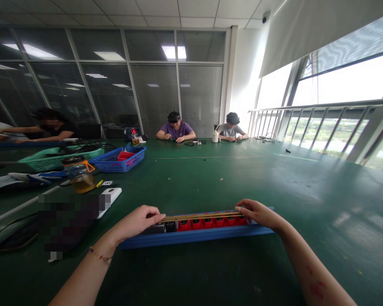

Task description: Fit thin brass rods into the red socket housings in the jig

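A long blue tray lies crosswise on the green table in front of me. Inside it sits a row of several red parts, with black parts at its left end. Thin yellowish strips run lengthwise above the row. My left hand pinches the strips' left end between thumb and fingers. At their right end, my right hand has its thumb and fingers closed on them, over the tray's right part.
Left of the tray are a white phone-like object, a jar of amber liquid, a blue basket and a green basket. Two people sit across the table; another person is at far left.
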`<state>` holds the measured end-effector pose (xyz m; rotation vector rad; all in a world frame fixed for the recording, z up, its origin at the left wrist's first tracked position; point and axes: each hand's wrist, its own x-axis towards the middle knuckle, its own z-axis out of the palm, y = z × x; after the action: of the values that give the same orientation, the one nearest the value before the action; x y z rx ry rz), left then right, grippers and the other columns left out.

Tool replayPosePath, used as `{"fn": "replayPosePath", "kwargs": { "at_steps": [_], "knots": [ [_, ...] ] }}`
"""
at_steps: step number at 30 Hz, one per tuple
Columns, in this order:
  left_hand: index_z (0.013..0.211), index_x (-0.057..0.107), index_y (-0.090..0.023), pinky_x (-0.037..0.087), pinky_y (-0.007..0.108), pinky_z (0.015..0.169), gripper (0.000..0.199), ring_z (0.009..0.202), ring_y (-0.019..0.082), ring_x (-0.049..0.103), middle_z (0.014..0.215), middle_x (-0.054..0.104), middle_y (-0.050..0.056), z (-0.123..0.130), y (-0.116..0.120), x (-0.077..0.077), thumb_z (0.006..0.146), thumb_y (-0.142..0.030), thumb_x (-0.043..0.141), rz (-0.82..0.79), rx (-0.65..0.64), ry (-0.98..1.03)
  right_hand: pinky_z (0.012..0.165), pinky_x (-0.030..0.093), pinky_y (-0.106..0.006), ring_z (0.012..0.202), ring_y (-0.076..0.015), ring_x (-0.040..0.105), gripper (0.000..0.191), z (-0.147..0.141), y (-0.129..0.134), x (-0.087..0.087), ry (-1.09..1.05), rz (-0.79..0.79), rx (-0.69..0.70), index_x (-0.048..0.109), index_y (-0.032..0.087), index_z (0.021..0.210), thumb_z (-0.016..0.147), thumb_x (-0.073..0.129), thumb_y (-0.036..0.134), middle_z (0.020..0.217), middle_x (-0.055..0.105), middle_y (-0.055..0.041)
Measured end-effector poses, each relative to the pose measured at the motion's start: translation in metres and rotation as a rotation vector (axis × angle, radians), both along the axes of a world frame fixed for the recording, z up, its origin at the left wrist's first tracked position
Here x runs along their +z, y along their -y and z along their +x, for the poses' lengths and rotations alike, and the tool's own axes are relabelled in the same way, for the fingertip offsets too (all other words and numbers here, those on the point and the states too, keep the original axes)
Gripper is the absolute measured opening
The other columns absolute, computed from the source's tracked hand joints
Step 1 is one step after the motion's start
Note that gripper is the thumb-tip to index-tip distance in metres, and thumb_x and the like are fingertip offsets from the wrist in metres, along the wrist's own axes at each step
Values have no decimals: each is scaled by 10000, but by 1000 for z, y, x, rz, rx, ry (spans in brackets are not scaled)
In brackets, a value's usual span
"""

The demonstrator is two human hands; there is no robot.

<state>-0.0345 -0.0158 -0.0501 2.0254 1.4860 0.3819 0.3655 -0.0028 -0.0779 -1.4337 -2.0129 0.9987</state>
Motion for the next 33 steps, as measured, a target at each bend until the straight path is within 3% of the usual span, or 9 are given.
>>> {"fn": "replayPosePath", "kwargs": {
  "at_steps": [7, 14, 17, 21, 26, 33],
  "knots": [
    [785, 662, -226, 396, 247, 762, 335, 849, 172, 535, 887, 609, 21, 3, 5, 13, 770, -475, 438, 254, -60, -83, 499, 417, -232, 575, -133, 534, 445, 0, 0, 0, 24, 1, 5, 589, 169, 928, 757, 479, 564, 728, 618, -23],
    [874, 636, -250, 404, 254, 772, 263, 853, 157, 526, 892, 608, 16, 8, 11, 13, 844, -340, 390, 605, -96, -279, 488, 402, -225, 563, -129, 531, 445, -2, 2, 3, 27, 17, 5, 601, 169, 912, 759, 473, 567, 691, 614, -14],
    [910, 615, -233, 404, 269, 804, 268, 892, 168, 530, 952, 596, 27, -4, 10, 17, 851, -349, 381, 797, 9, -310, 481, 396, -222, 552, -125, 526, 434, -2, 2, 3, 28, 20, 11, 597, 170, 908, 762, 473, 560, 678, 607, -10],
    [943, 590, -228, 393, 294, 839, 264, 933, 189, 536, 1011, 579, 34, -29, 7, 25, 854, -353, 375, 984, 260, -369, 481, 394, -220, 544, -120, 521, 415, 0, -1, -1, 42, 18, -5, 571, 172, 875, 756, 484, 559, 658, 593, -2],
    [940, 577, -224, 400, 277, 777, 265, 897, 186, 552, 1019, 579, 29, -49, 0, 28, 853, -355, 364, 1018, 418, -444, 470, 395, -212, 524, -109, 503, 361, 3, -4, -9, -27, 13, -33, 473, 184, 784, 739, 522, 540, 609, 534, 34],
    [825, 614, -223, 383, 234, 618, 188, 758, 160, 563, 910, 603, 21, -42, -33, 21, 789, -296, 444, 757, 250, -499, 543, 430, -234, 592, -134, 534, 363, 11, 2, 1, -35, -40, 20, 475, 183, 753, 727, 539, 539, 649, 570, 7]
  ]
}}
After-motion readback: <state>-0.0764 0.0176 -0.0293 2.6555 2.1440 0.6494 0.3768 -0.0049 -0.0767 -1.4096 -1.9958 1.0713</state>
